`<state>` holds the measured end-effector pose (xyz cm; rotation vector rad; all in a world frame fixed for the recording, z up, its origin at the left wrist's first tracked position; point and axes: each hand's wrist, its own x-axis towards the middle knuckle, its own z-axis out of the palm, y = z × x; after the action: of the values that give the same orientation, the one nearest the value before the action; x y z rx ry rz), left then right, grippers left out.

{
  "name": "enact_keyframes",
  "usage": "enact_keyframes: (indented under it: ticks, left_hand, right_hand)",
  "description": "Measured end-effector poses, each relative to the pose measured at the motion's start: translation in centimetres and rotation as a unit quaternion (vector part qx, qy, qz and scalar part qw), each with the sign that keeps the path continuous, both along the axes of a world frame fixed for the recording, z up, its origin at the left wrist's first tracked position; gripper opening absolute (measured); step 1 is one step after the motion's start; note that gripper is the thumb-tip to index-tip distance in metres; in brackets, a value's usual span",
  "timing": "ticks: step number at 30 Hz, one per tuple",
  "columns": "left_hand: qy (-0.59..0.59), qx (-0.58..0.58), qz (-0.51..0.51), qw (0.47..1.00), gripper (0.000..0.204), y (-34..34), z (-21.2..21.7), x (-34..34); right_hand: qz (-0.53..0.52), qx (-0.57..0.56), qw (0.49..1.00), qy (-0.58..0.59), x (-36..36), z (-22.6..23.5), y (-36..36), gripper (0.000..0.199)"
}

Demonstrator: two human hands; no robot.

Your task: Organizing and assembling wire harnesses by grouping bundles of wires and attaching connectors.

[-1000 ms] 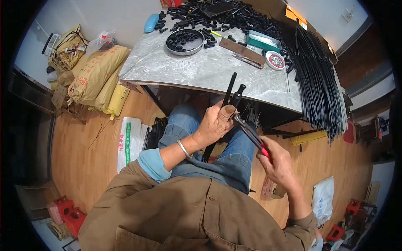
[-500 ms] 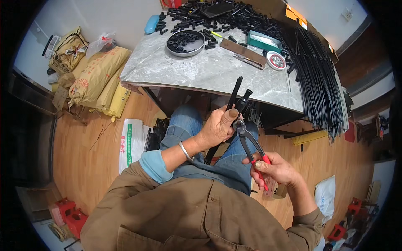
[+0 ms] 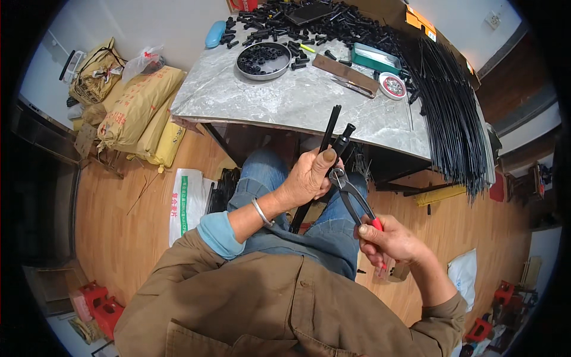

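Note:
Above my lap, my left hand [image 3: 308, 178] is closed around thin black rods [image 3: 331, 124] and a black cylindrical fitting [image 3: 343, 140], all tilted up toward the table edge. Its thumb presses on the fitting. My right hand [image 3: 389, 239] is wrapped around the red handles of end-cutting pincers [image 3: 354, 203]. The pincers' jaws sit at the lower end of the fitting, beside my left fingers. What lies between the jaws is too small to make out. The lower ends of the rods run down between my knees, partly hidden by my left hand.
On the grey marbled table [image 3: 220, 89] stand a round tray [image 3: 263, 76] of small black parts, a flat brown bar [image 3: 345, 74], a green box [image 3: 376, 58] and a small white dish [image 3: 392, 86]. Black fittings [image 3: 345, 27] are heaped behind. Long black rods [image 3: 455, 119] overhang the right edge.
My right hand has squeezed the pincers' handles closer together, and its fingers now curl further round them. Both hands, with the rods and fitting, have shifted slightly left.

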<state>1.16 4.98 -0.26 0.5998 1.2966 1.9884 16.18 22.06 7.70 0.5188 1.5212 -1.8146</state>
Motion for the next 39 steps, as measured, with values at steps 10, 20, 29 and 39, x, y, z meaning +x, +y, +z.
enact_keyframes:
  ticks: [10,20,29,39]
  left_hand:
    - [0.041,-0.028,0.034,0.998,0.054,0.7,0.3,0.3]
    - [-0.023,-0.002,0.053,0.998,0.055,0.4,-0.6,-1.7]
    - [-0.014,0.002,0.089,0.996,0.047,0.7,0.0,-1.1]
    - [-0.011,-0.031,0.108,0.994,0.039,0.5,0.2,-1.1]
  right_hand:
    - [0.223,0.542,0.771,0.25,-1.7,3.5,0.3,0.02]
    - [0.015,0.588,0.725,0.357,-1.3,-0.5,0.8,0.027]
    - [0.024,0.689,0.548,0.473,-3.2,0.2,0.1,0.048]
    - [-0.017,0.622,0.647,0.441,-0.9,-2.5,-1.5,0.033]
